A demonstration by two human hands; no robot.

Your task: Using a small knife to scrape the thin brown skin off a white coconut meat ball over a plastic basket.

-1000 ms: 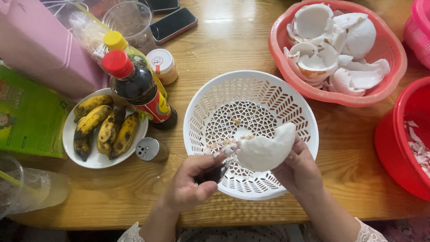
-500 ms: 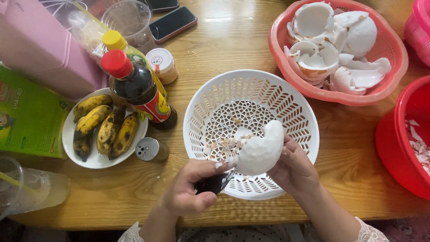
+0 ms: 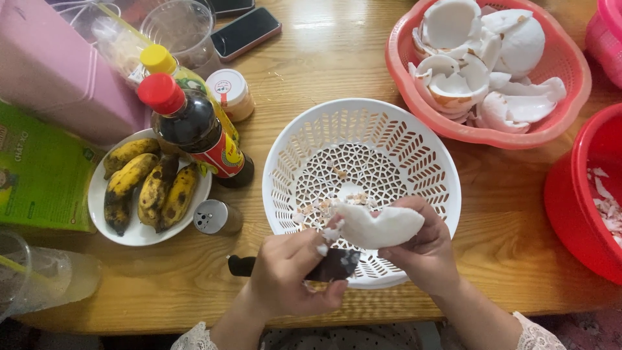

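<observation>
Over a white plastic colander point(image 3: 414, 136), the right hand point(image 3: 424, 253) clasped a white coconut piece point(image 3: 376, 227), its long axis running left to right. Just beside its left end, the left hand point(image 3: 288, 275) gripped a dark-handled knife point(image 3: 334, 266).

Colander point(image 3: 389, 139) centre of table point(image 3: 311, 71); both hands over its near rim. Plate of bananas point(image 3: 146, 188) and bottles point(image 3: 194, 126) to its left. Basket of coconut pieces point(image 3: 570, 97) behind right, tub point(image 3: 576, 194) far right.
</observation>
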